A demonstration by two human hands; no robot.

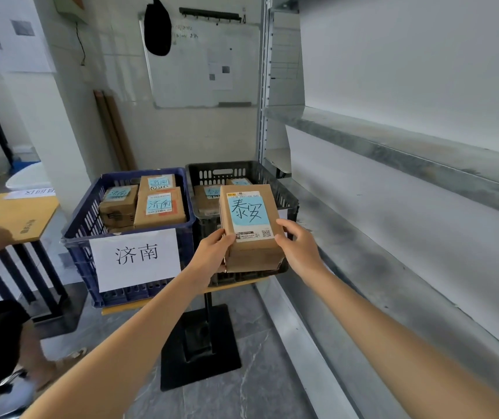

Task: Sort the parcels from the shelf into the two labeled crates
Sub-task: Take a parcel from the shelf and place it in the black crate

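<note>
Cardboard parcel marked 泰安 is gripped at both sides by the left hand and right hand, held above the near rim of the black crate, so tbh it's best lowered flat beside the parcels already inside, not dropped in tilted.

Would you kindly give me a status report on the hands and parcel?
Hands: left hand and right hand grip brown cardboard parcel with blue 泰安 label. Held at black plastic crate, near edge. Path looks clear.
</note>
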